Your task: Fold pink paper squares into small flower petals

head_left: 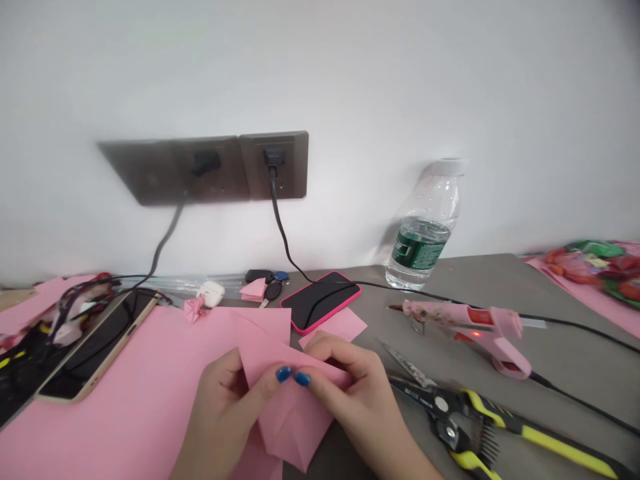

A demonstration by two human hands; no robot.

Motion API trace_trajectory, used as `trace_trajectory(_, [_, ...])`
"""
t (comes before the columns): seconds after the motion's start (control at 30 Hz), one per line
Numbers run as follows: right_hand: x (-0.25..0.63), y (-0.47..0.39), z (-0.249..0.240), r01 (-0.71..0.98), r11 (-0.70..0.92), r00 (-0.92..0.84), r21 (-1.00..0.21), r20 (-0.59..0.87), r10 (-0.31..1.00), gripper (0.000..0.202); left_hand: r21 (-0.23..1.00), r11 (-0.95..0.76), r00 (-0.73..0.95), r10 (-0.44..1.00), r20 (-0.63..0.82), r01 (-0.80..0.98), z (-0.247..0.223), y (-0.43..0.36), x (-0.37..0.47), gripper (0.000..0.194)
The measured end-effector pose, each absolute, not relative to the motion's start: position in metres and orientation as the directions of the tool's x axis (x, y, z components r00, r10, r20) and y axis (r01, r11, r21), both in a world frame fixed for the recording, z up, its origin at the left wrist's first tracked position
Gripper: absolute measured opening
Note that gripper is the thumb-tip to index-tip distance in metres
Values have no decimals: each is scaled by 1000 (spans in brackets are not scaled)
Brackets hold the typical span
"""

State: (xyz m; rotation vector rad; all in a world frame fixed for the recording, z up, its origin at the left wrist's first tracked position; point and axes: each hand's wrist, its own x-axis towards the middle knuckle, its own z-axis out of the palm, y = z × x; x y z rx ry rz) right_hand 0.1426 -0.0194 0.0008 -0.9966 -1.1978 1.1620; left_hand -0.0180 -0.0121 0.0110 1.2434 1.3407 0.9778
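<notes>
Both my hands pinch one piece of folded pink paper, held up over the table's front edge area. My left hand grips its left side, thumb pressed on the front. From the right, my right hand closes on the upper edge, its thumb almost touching the left one. Creases run across the paper, and its lower end comes to a point. Behind my fingers lies a small pink paper piece, partly under a phone in a pink case. A large pink sheet spreads out beneath my left hand.
On the right are a pink glue gun with a lit red light, scissors, yellow-black pliers and a water bottle. Another phone, a folded paper flower and an earbud case lie left. Cables cross the table.
</notes>
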Motion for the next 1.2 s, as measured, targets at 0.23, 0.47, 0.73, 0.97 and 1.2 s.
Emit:
trace_trajectory(0.23, [143,-19,0,-111,164,-6,-980,166,986,22,980,136,56,988,-145,144,10,-13,-18,31])
trace_trajectory(0.47, [143,-19,-1,-125,170,-15,-978,173,985,21,980,146,83,984,-158,134,9,-13,-19,33])
trace_trajectory(0.73, [144,-18,1,-130,105,-63,-986,114,991,29,979,103,73,990,-117,178,12,-14,-19,35])
trace_trajectory(0.97, [144,-18,0,-133,108,-62,-985,117,991,27,978,104,53,992,-116,179,11,-13,-19,34])
trace_trajectory(1.2, [145,-18,1,-134,111,-72,-985,122,990,27,983,112,67,990,-123,146,13,-15,-18,33])
